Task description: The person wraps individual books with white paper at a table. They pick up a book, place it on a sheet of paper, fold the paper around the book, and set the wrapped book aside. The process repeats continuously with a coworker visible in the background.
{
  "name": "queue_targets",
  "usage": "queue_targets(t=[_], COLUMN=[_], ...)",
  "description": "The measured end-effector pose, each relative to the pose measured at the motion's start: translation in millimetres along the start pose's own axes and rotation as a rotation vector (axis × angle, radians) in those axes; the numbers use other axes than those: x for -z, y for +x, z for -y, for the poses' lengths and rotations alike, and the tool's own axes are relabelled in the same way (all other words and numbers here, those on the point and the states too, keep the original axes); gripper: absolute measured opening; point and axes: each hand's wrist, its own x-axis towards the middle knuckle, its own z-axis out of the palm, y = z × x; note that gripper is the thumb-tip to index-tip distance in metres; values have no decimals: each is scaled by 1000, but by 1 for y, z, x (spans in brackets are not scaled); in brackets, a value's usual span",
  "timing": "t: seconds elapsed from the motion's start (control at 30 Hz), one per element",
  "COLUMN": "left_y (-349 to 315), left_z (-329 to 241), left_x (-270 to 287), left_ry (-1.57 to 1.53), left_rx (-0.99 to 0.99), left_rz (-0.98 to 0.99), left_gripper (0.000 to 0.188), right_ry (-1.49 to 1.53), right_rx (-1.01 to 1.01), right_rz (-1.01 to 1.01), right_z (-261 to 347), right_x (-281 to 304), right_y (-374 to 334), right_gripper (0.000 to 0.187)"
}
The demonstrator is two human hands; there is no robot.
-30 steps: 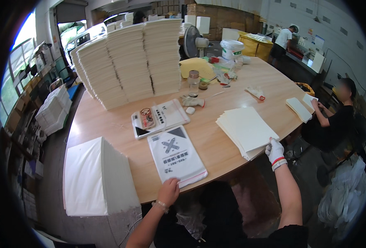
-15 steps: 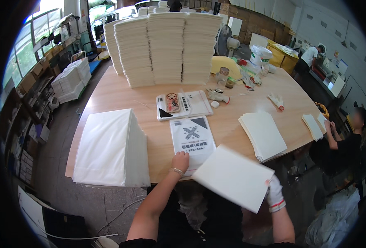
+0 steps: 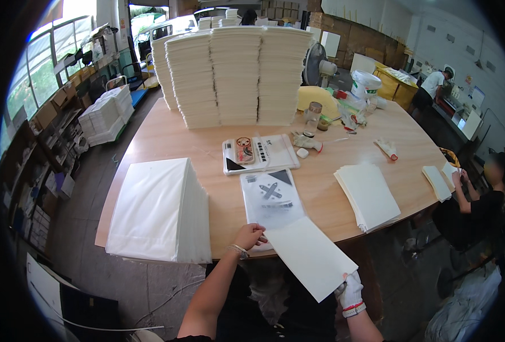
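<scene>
Right hand: your gloved right hand [image 3: 350, 289] is closed on the near right corner of the cream drawing paper [image 3: 312, 259].
Left hand: your bare left hand [image 3: 250, 235] sits with curled fingers at the near part of the printed plastic pouch [image 3: 271, 194], just beside the paper's left corner; you cannot tell from here whether it pinches the film.
Drawing paper: it slants over the near table edge, its far end meeting the pouch; inside or on top, you cannot tell.
Pouch: it lies flat on the wooden table [image 3: 218, 188] in front of you, a crossed-pencil design on its face.
Beyond the pouch: a second printed packet [image 3: 275, 153], with a patterned phone case [image 3: 244, 150] on it.
To your right: a fanned paper stack [image 3: 368, 196]; farther along, a co-worker's hands [image 3: 460, 175] at another sheet.
To your left: a tall white block of sheets [image 3: 147, 208] near the table edge.
Far side: towering paper stacks [image 3: 235, 80].
</scene>
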Motion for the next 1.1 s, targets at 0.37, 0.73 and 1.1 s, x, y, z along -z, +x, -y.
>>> queue_targets(t=[0.37,0.73,1.1], left_y=[1,-53,-86], left_z=[92,155,116], left_x=[-99,-158,-88], left_ry=[271,178,-787], left_rx=[-373,-211,154], left_rz=[11,75,-79], left_gripper=[33,22,48], right_ry=[0,209,-540], right_rx=[-174,-22,-214], right_rz=[-86,79,344], right_z=[-5,-86,-63], right_x=[-25,-42,-66], right_y=[-36,30,21], right_gripper=[20,25,15])
